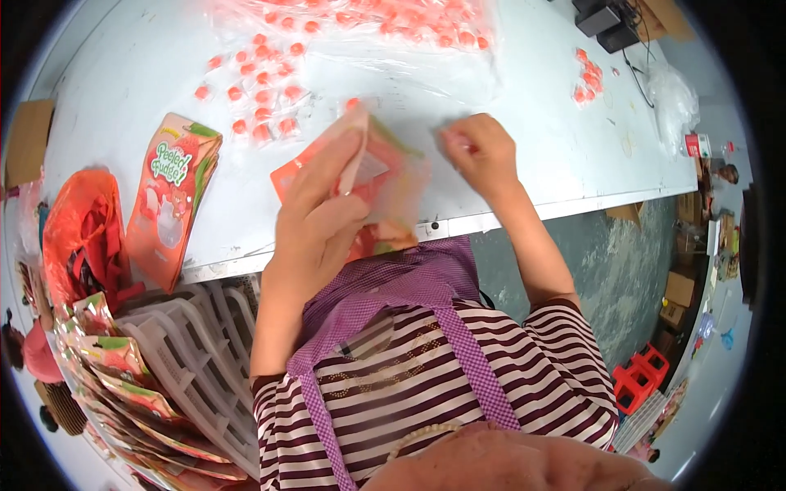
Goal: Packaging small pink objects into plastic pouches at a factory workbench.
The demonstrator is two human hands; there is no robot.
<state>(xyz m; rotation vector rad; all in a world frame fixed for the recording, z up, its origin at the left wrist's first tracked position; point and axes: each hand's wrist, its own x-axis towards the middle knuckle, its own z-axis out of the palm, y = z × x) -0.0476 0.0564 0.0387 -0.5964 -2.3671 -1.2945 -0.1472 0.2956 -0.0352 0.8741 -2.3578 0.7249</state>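
My left hand (315,217) grips a pink and orange printed pouch (393,184) with a partly see-through panel, tilted near the table's front edge. To its right, my right hand (485,155) is raised apart from the pouch with its fingers curled together. Whether it holds anything small cannot be made out. Loose wrapped orange-red candies (262,94) lie on the table beyond my left hand. Behind them, a large clear plastic bag (409,69) is spread out with many more such candies. A stack of flat printed pouches (172,196) rests at the left.
A small candy cluster (588,78) lies on the right of the white table (540,123). Black boxes with cables (610,29) stand at the back right. Low at the left are an orange plastic bag (78,221), a pale plastic crate (184,352) and several filled pouches (123,385).
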